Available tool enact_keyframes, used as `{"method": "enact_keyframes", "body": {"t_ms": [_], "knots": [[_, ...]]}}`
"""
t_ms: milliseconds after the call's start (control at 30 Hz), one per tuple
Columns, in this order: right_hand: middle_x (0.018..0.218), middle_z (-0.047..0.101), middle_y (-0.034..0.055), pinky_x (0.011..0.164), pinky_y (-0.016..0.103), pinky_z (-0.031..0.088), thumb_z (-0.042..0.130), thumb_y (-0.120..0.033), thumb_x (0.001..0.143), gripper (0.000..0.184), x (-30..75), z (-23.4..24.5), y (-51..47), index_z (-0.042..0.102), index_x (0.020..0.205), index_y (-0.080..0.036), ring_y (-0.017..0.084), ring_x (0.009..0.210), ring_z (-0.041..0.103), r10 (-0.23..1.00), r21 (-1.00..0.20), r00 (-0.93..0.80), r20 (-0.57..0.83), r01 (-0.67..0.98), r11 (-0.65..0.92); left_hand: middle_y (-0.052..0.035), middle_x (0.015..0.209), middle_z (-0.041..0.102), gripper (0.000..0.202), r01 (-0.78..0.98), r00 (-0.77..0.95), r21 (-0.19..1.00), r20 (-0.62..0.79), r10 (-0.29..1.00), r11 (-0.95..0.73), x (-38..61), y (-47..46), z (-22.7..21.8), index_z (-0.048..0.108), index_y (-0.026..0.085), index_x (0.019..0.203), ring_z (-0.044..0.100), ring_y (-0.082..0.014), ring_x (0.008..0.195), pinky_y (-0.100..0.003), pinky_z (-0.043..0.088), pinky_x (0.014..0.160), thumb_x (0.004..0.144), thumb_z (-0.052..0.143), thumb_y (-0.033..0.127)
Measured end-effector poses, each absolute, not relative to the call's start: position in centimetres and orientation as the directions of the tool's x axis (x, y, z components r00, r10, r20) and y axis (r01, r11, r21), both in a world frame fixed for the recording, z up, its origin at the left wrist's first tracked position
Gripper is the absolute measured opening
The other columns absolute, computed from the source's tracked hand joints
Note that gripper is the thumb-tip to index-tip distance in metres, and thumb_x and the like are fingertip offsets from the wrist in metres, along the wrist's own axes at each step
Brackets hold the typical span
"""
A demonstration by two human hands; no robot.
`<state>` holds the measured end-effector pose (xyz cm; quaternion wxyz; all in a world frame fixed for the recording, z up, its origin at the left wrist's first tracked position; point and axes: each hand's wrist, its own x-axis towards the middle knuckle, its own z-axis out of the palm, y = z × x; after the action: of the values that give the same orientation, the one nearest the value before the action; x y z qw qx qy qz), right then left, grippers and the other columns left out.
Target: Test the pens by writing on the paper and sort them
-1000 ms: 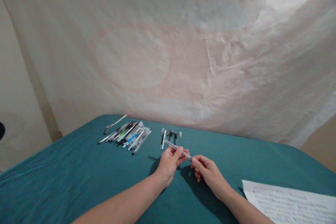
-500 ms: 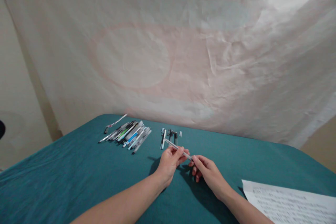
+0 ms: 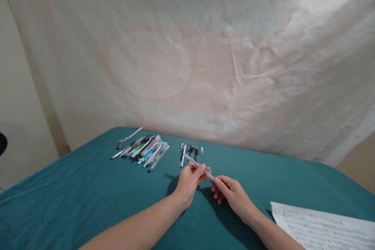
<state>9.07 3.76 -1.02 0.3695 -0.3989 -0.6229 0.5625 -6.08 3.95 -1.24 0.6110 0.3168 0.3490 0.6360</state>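
Note:
A slim, pale, see-through pen (image 3: 191,159) is held slanting above the table between my two hands. My left hand (image 3: 190,179) is closed on its middle, thumb on top and fingers beneath. At the lower right end, my right hand (image 3: 230,191) pinches the pen between thumb and forefinger, the other fingers curled under. Whether a cap sits at that end is hidden by the fingertips. Just beyond the pen's far tip lies a small group of dark and white pens (image 3: 182,157), with a small clear cap (image 3: 202,150) beside them.
A heap of assorted pens (image 3: 149,150) lies left of my hands. A white strip with a dark end (image 3: 129,137) rests behind it. At the right front is a sheet of handwritten paper (image 3: 322,222). A green cloth (image 3: 88,195) covers the table, and a pale sheet (image 3: 205,66) hangs behind.
My right hand has shifted very slightly down and to the right along the pen's end. My left hand keeps its grip in the same place.

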Motion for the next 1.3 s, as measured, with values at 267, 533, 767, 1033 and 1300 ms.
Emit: {"method": "enact_keyframes", "body": {"t_ms": [267, 533, 767, 1033, 1300], "knots": [[0.055, 0.046, -0.0041, 0.043, 0.019, 0.025, 0.049, -0.046, 0.08, 0.033, 9.4, -1.2, 4.1, 0.058, 0.071, -0.016, 0.007, 0.046, 0.035, 0.941, -0.958, -0.332, 0.072, 0.239, 0.158, -0.0082, 0.082, 0.067, 0.024, -0.555, -0.09, 0.831, -0.013, 0.996, -0.039, -6.4, 4.1, -1.0, 0.053, 0.013, 0.08, 0.064, -0.0166, 0.079, -0.029, 0.052, 0.075, 0.072, 0.067, 0.032], [0.066, 0.059, 0.0019, 0.055, 0.023, 0.034, 0.053, -0.034, 0.076, 0.024, 11.3, 0.0, 5.0, 0.067, 0.071, -0.016, 0.014, 0.061, 0.049, 0.895, -0.72, -0.435, 0.102, 0.588, 0.368, -0.0055, 0.077, 0.065, 0.028, -0.527, -0.308, 0.825, 0.036, 0.951, -0.202, -7.8, 5.4, -0.1, 0.052, 0.014, 0.079, 0.063, -0.0157, 0.073, -0.032, 0.051, 0.073, 0.072, 0.066, 0.037], [0.058, 0.058, 0.0003, 0.049, 0.021, 0.03, 0.053, -0.028, 0.071, 0.019, 13.6, 0.7, 6.2, 0.066, 0.067, -0.015, 0.011, 0.054, 0.048, 0.885, -0.592, -0.461, -0.074, 0.734, 0.333, -0.0015, 0.076, 0.059, 0.028, -0.412, -0.508, 0.841, 0.109, 0.855, -0.352, -10.4, 6.9, 0.7, 0.053, 0.015, 0.076, 0.057, -0.012, 0.073, -0.025, 0.047, 0.071, 0.075, 0.059, 0.043], [0.051, 0.053, 0.0011, 0.045, 0.021, 0.026, 0.053, -0.026, 0.069, 0.017, 11.1, -0.2, 11.3, 0.059, 0.058, -0.014, 0.011, 0.05, 0.045, 0.972, -0.526, -0.233, -0.026, 0.83, 0.184, 0.0004, 0.066, 0.055, 0.037, -0.329, -0.397, 0.918, 0.076, 0.915, -0.22, -8.4, 5.1, -0.3, 0.054, 0.015, 0.08, 0.051, -0.0112, 0.06, -0.021, 0.041, 0.055, 0.077, 0.05, 0.052], [0.041, 0.046, -0.0011, 0.044, 0.022, 0.022, 0.057, -0.023, 0.066, 0.02, 7.9, -1.4, 13.5, 0.056, 0.047, -0.015, 0.01, 0.043, 0.042, 0.973, -0.55, -0.219, -0.074, 0.823, 0.143, 0.0022, 0.058, 0.051, 0.039, -0.271, -0.263, 0.954, 0.057, 0.963, -0.131, -7.4, 4.1, -0.3, 0.052, 0.015, 0.075, 0.047, -0.0101, 0.051, -0.021, 0.035, 0.05, 0.077, 0.049, 0.054]]}}
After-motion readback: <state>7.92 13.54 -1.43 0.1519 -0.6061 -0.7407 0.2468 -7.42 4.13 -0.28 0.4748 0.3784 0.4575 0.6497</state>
